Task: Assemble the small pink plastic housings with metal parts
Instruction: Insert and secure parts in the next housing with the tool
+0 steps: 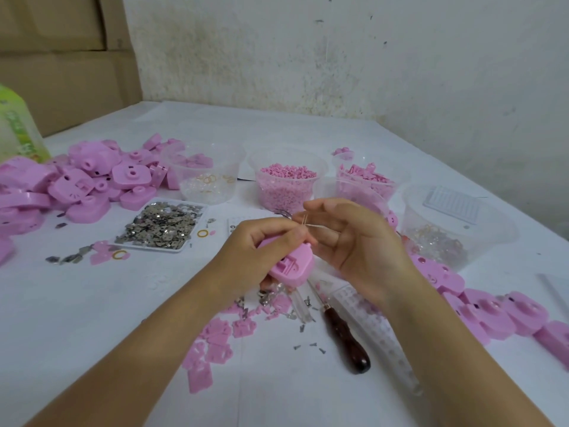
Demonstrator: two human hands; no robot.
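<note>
One pink housing (292, 266) half-hidden, thin band (304, 224) indistinct

Even, diffuse light, moderately bright, slightly cool; no readable source direction. Faint, soft-edged shadows on the white table (92, 303) beneath the forearms. Mild sheen on the dark wooden tool handle (348, 343) and on the clear plastic tubs (498, 232). Soft overall, smeared as if by compression; fine detail lost in the tray of metal pieces (160, 226). Slight blur at the fingertips of the right hand (354, 241). Wide-angle stretch toward the edges: table border bowed, forearms elongated. Speckled wall (338, 57) flat and dull.
</note>
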